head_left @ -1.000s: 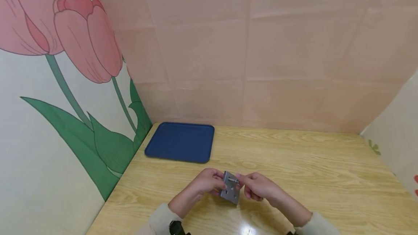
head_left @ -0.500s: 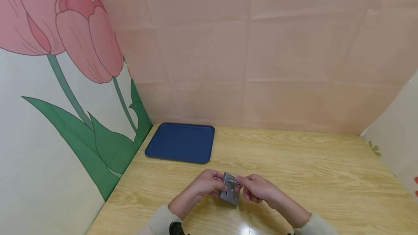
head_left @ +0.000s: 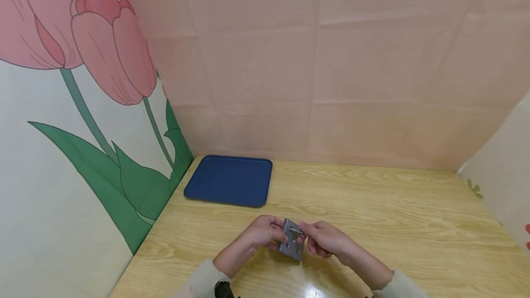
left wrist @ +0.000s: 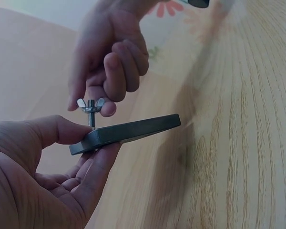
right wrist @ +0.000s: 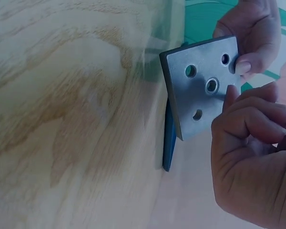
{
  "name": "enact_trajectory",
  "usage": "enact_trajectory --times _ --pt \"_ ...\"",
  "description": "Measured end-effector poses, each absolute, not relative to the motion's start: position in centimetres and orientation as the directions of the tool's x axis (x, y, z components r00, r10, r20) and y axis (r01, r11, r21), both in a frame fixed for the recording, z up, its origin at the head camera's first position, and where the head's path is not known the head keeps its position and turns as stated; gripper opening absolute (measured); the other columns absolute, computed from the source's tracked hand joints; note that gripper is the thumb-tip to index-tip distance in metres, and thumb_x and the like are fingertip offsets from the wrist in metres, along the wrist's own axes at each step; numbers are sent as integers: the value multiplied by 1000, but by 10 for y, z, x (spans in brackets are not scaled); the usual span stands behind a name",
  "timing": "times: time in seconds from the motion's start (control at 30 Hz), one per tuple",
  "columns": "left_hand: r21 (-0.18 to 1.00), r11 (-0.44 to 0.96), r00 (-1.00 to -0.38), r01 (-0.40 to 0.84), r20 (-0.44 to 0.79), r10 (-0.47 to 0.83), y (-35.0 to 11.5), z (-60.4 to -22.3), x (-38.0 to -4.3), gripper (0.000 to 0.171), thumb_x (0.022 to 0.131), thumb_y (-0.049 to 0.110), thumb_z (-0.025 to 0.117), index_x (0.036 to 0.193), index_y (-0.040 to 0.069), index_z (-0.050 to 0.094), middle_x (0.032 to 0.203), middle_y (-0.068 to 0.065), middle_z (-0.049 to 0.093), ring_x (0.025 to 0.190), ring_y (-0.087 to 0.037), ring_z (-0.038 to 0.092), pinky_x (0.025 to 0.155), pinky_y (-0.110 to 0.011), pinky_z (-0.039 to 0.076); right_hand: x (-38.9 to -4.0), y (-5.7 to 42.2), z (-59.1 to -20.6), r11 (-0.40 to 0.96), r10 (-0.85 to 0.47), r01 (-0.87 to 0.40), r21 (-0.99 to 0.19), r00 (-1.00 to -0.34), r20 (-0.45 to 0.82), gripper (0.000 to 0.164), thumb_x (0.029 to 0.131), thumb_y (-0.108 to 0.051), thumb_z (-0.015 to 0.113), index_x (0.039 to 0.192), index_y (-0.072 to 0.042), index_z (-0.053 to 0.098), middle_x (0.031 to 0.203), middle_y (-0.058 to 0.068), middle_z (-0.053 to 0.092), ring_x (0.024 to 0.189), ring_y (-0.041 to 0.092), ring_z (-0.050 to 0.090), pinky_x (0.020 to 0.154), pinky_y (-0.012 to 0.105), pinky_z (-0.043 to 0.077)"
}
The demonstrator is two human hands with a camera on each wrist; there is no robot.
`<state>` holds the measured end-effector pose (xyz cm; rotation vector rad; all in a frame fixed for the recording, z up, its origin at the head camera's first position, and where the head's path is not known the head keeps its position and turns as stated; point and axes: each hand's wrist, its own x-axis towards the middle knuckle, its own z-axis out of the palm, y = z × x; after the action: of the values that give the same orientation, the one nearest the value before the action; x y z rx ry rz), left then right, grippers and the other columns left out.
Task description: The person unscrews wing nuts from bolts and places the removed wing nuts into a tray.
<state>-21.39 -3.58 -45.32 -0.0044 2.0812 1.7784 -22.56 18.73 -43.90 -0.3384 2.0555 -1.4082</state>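
Observation:
A square grey metal plate [head_left: 292,250] with several holes is held up, tilted, over the table. My left hand [head_left: 261,232] grips one edge, thumb on one face and fingers on the other, as the left wrist view shows. From that face a threaded bolt [left wrist: 91,119] stands out with a wing nut [left wrist: 91,109] near its end. My right hand [head_left: 329,237] pinches at the wing nut, thumb on one side and index finger on the other; its other fingers curl in. In the right wrist view my right fingers [right wrist: 250,112] hide the bolt.
A blue tray [head_left: 227,181] lies at the back left of the wooden table [head_left: 372,206]. A wall with printed tulips [head_left: 112,49] borders the left side. Behind the table rises a plain pinkish wall covering [head_left: 331,68].
The right thumb and index finger have shifted slightly at the wing nut, the index finger now showing more in front of the plate. The left hand and the plate stay nearly still.

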Motion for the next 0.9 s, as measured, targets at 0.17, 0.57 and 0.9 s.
enact_trajectory --times 0.17,0.57,0.9 --pt "942 193 -914 -275 -318 251 -36 -454 -213 30 80 -4 72 110 -3 67 89 -9 70 80 -22 70 68 -40 61 -221 182 -437 580 -490 -191 -792 -858 -152 45 100 -49 58 98 -6 73 56 -5 54 45 6 38 42 22 29" --pt "945 188 -918 -269 -310 248 -39 -451 -215 30 81 -4 71 111 -4 66 89 -8 69 79 -20 69 68 -39 61 -213 180 -439 656 -695 -751 78 -561 450 23 85 -29 81 97 -13 69 59 -10 57 47 0 40 39 21 30" --pt "943 190 -917 -272 -314 245 -38 -450 -213 31 80 -3 72 110 -4 66 89 -8 70 79 -20 69 68 -38 61 -218 181 -433 713 -440 -428 -555 -890 121 36 103 -43 55 97 -13 73 53 -12 48 45 4 38 44 23 33"
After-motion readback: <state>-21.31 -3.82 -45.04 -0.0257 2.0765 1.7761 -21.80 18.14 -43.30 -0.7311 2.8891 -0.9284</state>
